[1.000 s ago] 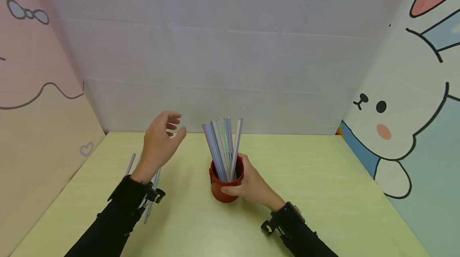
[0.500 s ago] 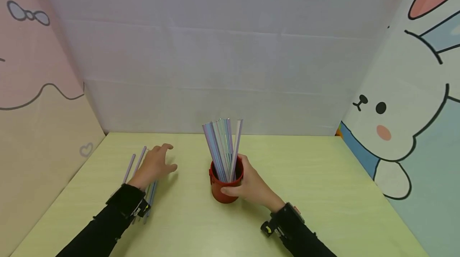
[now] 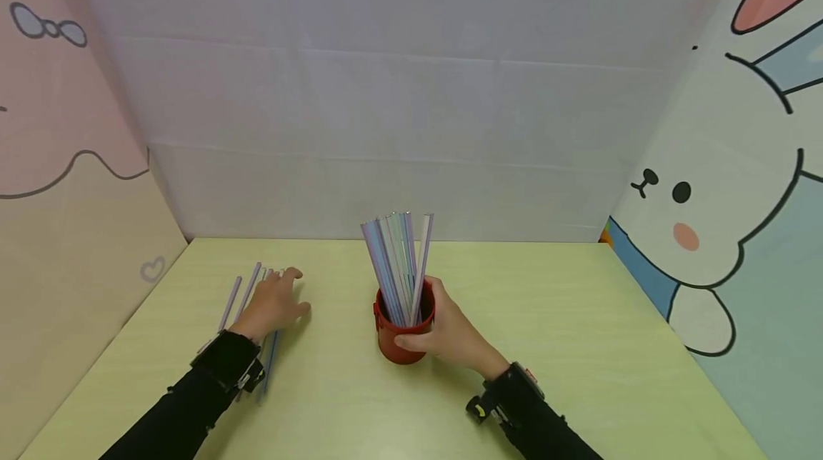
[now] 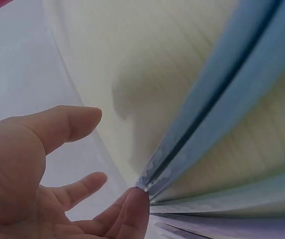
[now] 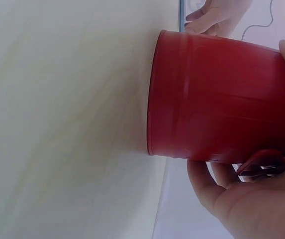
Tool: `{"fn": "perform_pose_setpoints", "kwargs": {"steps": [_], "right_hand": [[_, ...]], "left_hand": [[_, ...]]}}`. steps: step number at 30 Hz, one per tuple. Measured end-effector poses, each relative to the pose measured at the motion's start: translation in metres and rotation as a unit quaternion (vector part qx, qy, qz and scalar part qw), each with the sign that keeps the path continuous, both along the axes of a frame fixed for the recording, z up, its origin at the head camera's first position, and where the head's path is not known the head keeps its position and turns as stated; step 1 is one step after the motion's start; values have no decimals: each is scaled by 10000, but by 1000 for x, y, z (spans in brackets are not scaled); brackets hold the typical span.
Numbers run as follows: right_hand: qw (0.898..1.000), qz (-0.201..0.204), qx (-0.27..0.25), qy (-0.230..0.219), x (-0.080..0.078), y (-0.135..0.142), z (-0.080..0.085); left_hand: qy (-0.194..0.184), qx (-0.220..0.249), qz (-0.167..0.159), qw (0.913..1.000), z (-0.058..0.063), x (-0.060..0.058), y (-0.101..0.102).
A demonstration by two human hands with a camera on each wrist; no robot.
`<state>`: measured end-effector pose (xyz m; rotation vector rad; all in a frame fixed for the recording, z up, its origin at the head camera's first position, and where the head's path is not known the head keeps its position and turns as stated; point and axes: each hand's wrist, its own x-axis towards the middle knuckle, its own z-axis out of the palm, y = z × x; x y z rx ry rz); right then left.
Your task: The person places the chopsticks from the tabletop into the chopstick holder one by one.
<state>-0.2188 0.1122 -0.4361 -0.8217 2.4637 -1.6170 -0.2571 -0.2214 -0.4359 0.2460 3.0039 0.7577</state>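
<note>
My right hand [image 3: 453, 335] grips a small red metal pail [image 3: 400, 346] from its right side, thumb across the front. The pail stands upright and holds a bunch of pastel straws [image 3: 393, 267] that lean outward. In the right wrist view, fingers curl beside the handle fitting of the red pail [image 5: 227, 99]. To the left, my left hand [image 3: 273, 306] is over several loose straws [image 3: 229, 303] on the table, its thumb apart from the fingers. The left wrist view shows fingertips [image 4: 137, 204] right at the ends of blue straws [image 4: 197, 117], with greenish and purple ones beside them.
The pale yellow table [image 3: 546, 317] meets a white sheet [image 3: 398, 103] at the back. Printed panels flank it: a pink and cream one [image 3: 71, 253] on the left, a rabbit panel [image 3: 765, 231] on the right.
My left hand has come down and toward the left from above the table onto the loose straws, and its fingers have drawn in slightly. The right hand and pail have stayed put.
</note>
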Motion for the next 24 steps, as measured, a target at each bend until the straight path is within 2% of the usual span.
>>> {"fn": "perform_pose_setpoints", "kwargs": {"steps": [8,14,20,24], "right_hand": [[10000,-26,8,7,0,0,0],[10000,-27,9,11,0,0,0],[10000,-50,48,30,0,0,0],[9999,-61,73,31,1,0,0]], "left_hand": [[-143,-52,-142,9998,-7,-6,-3],[-190,35,-191,9996,-5,-7,1],[-279,423,-137,9986,-4,-2,8],[-52,777,-128,9969,-2,-3,11]]}}
